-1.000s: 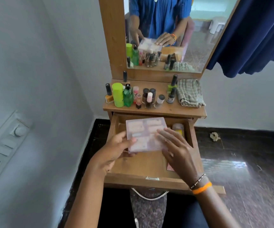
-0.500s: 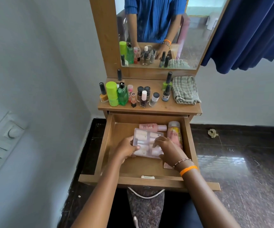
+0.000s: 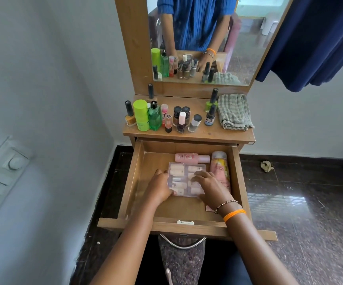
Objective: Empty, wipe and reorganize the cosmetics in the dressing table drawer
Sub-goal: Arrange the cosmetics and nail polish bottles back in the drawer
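The wooden drawer (image 3: 134, 182) stands pulled out below the dressing table top (image 3: 189, 135). A clear plastic box of small cosmetics (image 3: 184, 175) lies flat on the drawer floor near its middle. My left hand (image 3: 159, 189) grips the box's left edge and my right hand (image 3: 211, 187) rests on its right side, fingers over the lid. A pink bottle (image 3: 191, 157) lies along the drawer's back. A peach tube (image 3: 220, 168) lies along the right wall.
Several nail polish and lotion bottles (image 3: 162, 118) stand on the table top, with a folded checked cloth (image 3: 234, 112) at its right. A mirror (image 3: 203, 38) rises behind. A white wall is at left, a blue curtain (image 3: 318, 38) at right.
Both hands have lowered the clear box from above the drawer down onto the drawer floor. The view has tilted down and pulled back.
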